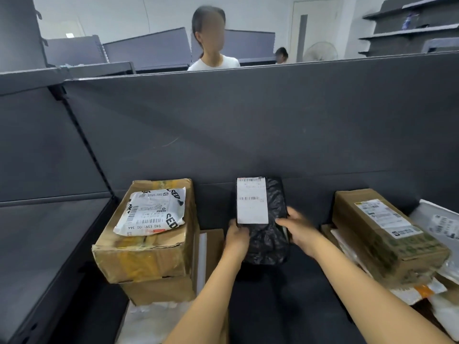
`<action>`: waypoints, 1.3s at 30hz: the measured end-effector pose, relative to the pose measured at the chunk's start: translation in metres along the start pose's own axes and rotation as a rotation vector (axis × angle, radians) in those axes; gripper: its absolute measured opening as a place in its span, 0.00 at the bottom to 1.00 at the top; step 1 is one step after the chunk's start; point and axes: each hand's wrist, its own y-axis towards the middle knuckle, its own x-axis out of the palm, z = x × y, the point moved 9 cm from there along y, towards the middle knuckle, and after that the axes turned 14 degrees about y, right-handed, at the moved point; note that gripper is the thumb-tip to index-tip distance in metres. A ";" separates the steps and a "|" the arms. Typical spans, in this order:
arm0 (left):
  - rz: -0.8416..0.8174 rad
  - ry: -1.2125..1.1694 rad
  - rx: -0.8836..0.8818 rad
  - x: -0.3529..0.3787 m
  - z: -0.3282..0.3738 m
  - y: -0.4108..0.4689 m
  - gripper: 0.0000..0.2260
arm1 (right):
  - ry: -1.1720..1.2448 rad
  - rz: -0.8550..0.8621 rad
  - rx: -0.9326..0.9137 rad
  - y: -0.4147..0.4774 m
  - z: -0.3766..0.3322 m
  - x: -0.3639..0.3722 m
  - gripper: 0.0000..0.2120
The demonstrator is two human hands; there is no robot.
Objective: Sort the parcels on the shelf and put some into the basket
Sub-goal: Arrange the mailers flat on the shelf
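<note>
Sorting in progress on a dark shelf [310, 289] with a tall grey back panel: big things first, a stack of two cardboard boxes [146, 244] on the left, a white mailer bag [152, 211] lying on top of the upper one; on the right a long cardboard box [382, 234] resting on a pile of flat white and orange mailers, edges cut off by the frame. Between them, the black plastic parcel [265, 234] with its white shipping label [251, 201] face up, held in the gap above the shelf. Left hand [237, 238] closed on the parcel's lower left edge, thumb on top near the label corner; right hand [299, 230] gripping the right edge, fingers curled, a bit blurred. Step looks like the label check, deciding where this parcel goes. No basket in view, so next move probably needs a turn away from the shelf, or setting the parcel onto one of the side stacks. Soft wrap, should crumple under grip, so keeping both hands on it seems sensible.
</note>
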 end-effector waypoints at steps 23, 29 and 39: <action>-0.106 0.977 -0.085 -0.017 -0.120 -0.015 0.30 | -0.743 -0.096 0.356 0.004 0.152 0.094 0.26; -0.204 1.058 -0.141 -0.012 -0.130 -0.012 0.31 | -0.443 -0.153 0.439 -0.007 0.162 0.092 0.20; -0.072 1.019 -0.115 -0.020 -0.110 -0.006 0.23 | -0.307 -0.063 0.397 0.002 0.150 0.086 0.12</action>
